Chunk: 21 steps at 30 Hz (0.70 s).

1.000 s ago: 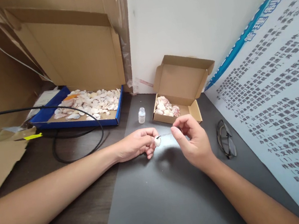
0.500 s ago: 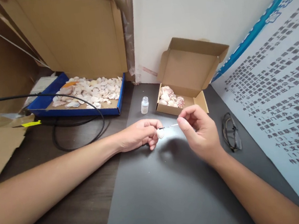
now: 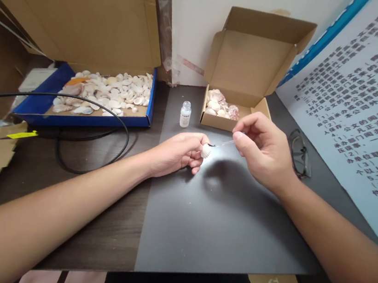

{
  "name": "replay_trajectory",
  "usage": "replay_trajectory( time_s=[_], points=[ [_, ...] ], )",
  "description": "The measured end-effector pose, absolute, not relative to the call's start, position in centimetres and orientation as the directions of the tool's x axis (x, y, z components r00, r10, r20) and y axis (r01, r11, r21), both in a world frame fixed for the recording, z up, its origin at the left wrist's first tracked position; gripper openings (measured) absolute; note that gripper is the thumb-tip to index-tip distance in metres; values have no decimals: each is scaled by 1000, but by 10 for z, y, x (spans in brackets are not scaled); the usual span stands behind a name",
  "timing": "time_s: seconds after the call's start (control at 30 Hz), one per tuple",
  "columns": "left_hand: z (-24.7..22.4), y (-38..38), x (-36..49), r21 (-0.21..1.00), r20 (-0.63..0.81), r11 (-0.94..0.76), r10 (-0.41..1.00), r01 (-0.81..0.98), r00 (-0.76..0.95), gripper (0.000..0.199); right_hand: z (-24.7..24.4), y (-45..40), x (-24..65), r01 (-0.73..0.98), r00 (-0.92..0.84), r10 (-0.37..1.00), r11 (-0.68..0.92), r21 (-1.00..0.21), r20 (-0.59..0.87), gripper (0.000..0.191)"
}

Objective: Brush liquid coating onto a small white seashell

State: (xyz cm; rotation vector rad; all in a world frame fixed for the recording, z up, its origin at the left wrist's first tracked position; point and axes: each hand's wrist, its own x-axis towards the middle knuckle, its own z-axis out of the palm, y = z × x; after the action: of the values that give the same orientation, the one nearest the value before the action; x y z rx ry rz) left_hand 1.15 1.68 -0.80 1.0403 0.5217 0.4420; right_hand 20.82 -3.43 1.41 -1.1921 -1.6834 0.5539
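My left hand point(image 3: 185, 152) pinches a small white ribbed seashell point(image 3: 206, 151) between thumb and fingers, above the dark grey mat. My right hand point(image 3: 263, 150) is closed on a thin clear stick with a dark tip, which looks like a fine brush point(image 3: 223, 144). Its dark tip points left and is at the upper edge of the shell; whether it touches cannot be made out. Beyond my left hand a small glass bottle point(image 3: 185, 115) with a white label stands uncapped, holding something pale.
A cardboard box point(image 3: 219, 121) with its lid up holds several pinkish shells. At left, a blue-sided tray point(image 3: 102, 120) is full of white shells, with a black cable point(image 3: 127, 135) looping before it. Glasses point(image 3: 300, 154) lie right of my right hand, beside a printed poster point(image 3: 363, 114).
The view has shifted, so the boxes and bottle appear higher. The shell and brush stay in my hands; the brush tip sits slightly farther right along the shell's upper edge.
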Motion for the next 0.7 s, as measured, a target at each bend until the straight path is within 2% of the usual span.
replay_trajectory(
  time_s=[0.3, 0.7],
  points=[
    [-6, 18, 12, 876, -234, 476, 566, -82, 790, 10, 7, -43, 217, 384, 8, 929, 339, -859, 370, 10],
    [-4, 15, 13, 900, -227, 432, 580, -59, 782, 11, 6, -48, 215, 345, 39, 912, 371, -862, 408, 16]
  ],
)
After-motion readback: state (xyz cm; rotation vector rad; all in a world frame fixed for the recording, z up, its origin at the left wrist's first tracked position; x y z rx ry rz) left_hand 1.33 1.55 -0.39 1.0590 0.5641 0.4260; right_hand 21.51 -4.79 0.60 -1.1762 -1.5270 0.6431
